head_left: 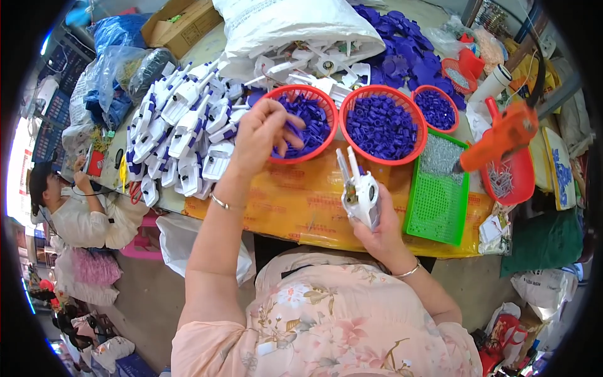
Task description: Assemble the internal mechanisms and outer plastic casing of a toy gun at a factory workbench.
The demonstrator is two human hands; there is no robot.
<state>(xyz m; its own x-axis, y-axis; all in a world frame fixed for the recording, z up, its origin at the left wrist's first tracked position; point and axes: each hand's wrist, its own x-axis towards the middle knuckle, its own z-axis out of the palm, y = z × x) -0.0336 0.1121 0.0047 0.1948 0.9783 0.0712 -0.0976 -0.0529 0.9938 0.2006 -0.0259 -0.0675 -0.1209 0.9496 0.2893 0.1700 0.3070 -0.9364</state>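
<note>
My left hand reaches over the left red basket, its fingers curled together at small blue-purple plastic parts. One such part seems to be pinched between the fingertips. In front of my body, my right hand grips a white plastic housing, from which two thin white prongs stick up. Beside the left basket, a second red basket also holds blue-purple parts. A large heap of white housings with blue-purple ends lies to the left of my left hand.
On the right, an orange electric screwdriver hangs over a green tray of screws and a red scoop. Behind the baskets are a small red basket, blue-purple discs and a white sack. Another person sits far left.
</note>
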